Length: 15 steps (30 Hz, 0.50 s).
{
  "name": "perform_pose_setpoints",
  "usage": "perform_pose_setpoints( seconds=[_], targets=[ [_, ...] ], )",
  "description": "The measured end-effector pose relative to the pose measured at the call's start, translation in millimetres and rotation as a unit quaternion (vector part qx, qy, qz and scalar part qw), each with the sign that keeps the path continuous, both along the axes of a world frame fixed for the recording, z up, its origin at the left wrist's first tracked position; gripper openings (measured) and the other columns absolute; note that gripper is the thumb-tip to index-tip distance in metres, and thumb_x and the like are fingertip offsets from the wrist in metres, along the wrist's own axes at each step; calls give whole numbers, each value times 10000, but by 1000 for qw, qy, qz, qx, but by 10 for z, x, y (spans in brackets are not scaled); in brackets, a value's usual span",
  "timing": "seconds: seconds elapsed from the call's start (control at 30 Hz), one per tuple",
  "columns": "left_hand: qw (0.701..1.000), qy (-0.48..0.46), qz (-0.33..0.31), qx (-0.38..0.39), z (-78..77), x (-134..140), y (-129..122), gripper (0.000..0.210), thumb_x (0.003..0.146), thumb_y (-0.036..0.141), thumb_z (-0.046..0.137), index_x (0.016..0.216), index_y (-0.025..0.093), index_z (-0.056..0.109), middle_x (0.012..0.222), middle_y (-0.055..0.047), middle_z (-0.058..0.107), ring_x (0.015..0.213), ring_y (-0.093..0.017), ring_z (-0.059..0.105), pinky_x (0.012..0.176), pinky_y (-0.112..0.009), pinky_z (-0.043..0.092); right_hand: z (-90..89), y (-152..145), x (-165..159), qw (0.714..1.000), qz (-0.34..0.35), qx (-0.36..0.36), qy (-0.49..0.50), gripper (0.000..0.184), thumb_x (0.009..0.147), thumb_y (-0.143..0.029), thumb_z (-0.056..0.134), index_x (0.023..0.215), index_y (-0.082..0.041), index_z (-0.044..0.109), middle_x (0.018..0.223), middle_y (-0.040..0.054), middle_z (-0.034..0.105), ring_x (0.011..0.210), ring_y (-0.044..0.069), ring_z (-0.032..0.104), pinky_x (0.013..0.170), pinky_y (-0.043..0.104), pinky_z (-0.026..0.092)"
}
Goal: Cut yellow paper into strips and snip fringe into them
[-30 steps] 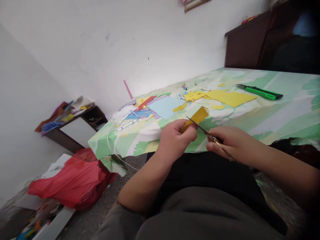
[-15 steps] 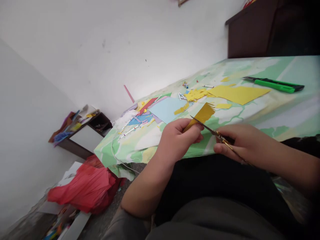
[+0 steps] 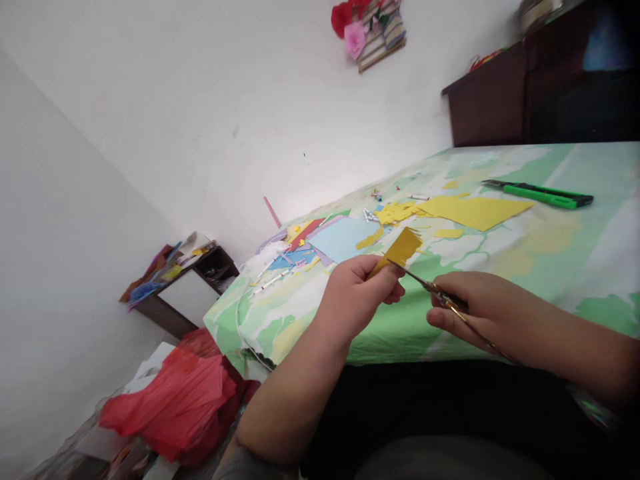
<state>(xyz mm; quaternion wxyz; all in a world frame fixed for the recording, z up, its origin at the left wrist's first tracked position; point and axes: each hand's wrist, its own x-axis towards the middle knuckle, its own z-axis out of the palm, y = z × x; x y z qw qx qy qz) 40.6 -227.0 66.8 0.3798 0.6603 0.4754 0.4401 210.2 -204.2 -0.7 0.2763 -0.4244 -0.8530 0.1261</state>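
Observation:
My left hand pinches a strip of yellow paper between thumb and fingers. Cuts along one edge of the strip give it a fringe. In my right hand is a pair of scissors with gold-coloured handles, my fingers closed around them. Their blades point left and lie against the strip, close to my left fingertips. How far apart the blades are I cannot tell. Beyond my hands a larger sheet of yellow paper lies on the table, with a heap of yellow paper scraps beside it.
A green utility knife lies on the patterned tablecloth at the right. Light blue paper, other coloured sheets and several markers are spread at the left. On the floor side sit a red plastic bag and a small cabinet.
The view has tilted upward, bringing flowers on the wall into sight. My hands keep their holds on the strip and the scissors, and the blades have shifted slightly along the strip.

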Motion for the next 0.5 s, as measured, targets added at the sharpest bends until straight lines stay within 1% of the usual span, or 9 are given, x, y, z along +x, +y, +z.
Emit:
perform_pose_setpoints(
  seconds=[0.13,0.23,0.4,0.5],
  targets=[
    [1000,-7,-2,-4,-24,58,19,221,728,267,559,545,144,562,492,23,551,476,-56,506,508,-183,410,-17,16,24,1000,-19,17,-2,441,775,-605,355,584,-211,408,512,0,458,463,127,403,438,255,279],
    [1000,-1,2,-11,-56,88,58,222,737,254,553,543,146,557,500,21,560,475,-56,508,500,-177,402,-47,59,44,999,-23,25,-9,447,773,-614,349,587,-213,413,509,0,462,455,125,397,441,260,275],
    [1000,6,2,-25,-93,94,110,217,743,249,554,550,148,554,500,25,568,465,-53,505,493,-171,392,-70,101,65,998,-44,26,-28,486,752,-661,322,563,-218,384,494,1,447,442,129,378,436,266,257],
    [999,-6,-4,-31,-109,88,108,216,742,257,560,558,145,555,492,27,562,461,-54,506,494,-173,392,-54,74,80,999,-39,20,-31,461,769,-631,340,576,-215,383,505,-5,446,454,126,380,444,260,257]
  ],
)
